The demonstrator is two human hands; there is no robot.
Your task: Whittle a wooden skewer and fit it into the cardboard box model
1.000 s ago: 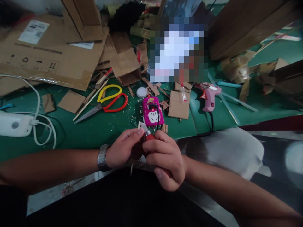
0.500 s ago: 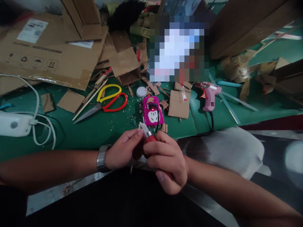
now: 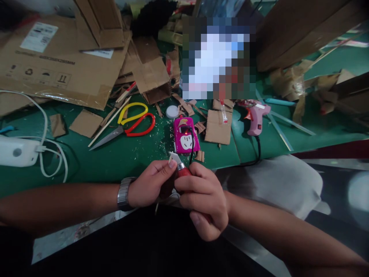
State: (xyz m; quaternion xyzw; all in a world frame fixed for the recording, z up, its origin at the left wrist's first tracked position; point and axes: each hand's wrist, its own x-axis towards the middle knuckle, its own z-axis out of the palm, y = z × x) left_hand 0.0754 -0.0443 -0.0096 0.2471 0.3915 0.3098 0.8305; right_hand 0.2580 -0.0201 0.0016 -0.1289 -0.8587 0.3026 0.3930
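Observation:
My right hand (image 3: 203, 196) is wrapped round the red handle of a carving knife (image 3: 176, 159), whose short, slanted blade points up and to the left. A thin wooden stick (image 3: 170, 157) is pinched in my left hand (image 3: 152, 179), its top end by the blade; most of it is hidden behind the fingers, and a lower end pokes out beneath. The blade and the stick's tip appear to touch. Just beyond the hands lies a pink power socket (image 3: 186, 134) with a black cord plugged in, and pale shavings are scattered around it.
Scissors (image 3: 123, 127) with yellow and red handles lie to the left, a pink glue gun (image 3: 255, 119) to the right. Cardboard pieces (image 3: 218, 127) and a flattened box (image 3: 57, 69) cover the back. A white power strip (image 3: 17, 151) with cables sits at far left.
The knife blade has shifted slightly down and tilted against the stick's tip. My left thumb has moved a little, and the stick's lower end has swung slightly left.

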